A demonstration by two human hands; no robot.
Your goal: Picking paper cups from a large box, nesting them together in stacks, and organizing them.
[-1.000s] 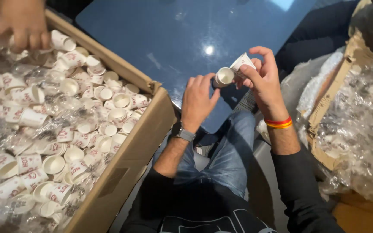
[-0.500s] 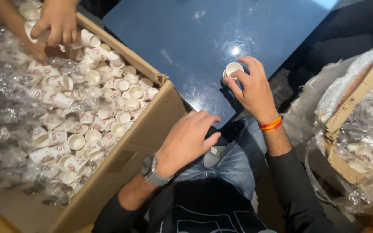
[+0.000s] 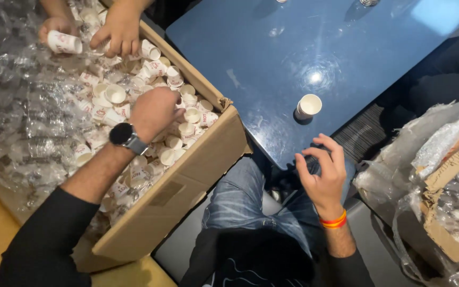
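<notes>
My left hand [image 3: 155,112] has gone from hovering at my lap into the cardboard box [image 3: 187,175] on the left, knuckles up over the loose paper cups [image 3: 184,114]; I cannot tell whether its fingers have closed on one. My right hand [image 3: 322,172] has let go: its fingers are spread and empty, near the table's [image 3: 251,69] edge. The cup [image 3: 308,106] it held half a second ago now stands upright on the blue table, just beyond it. At the box's far end another person's hands [image 3: 115,29] hold a cup.
</notes>
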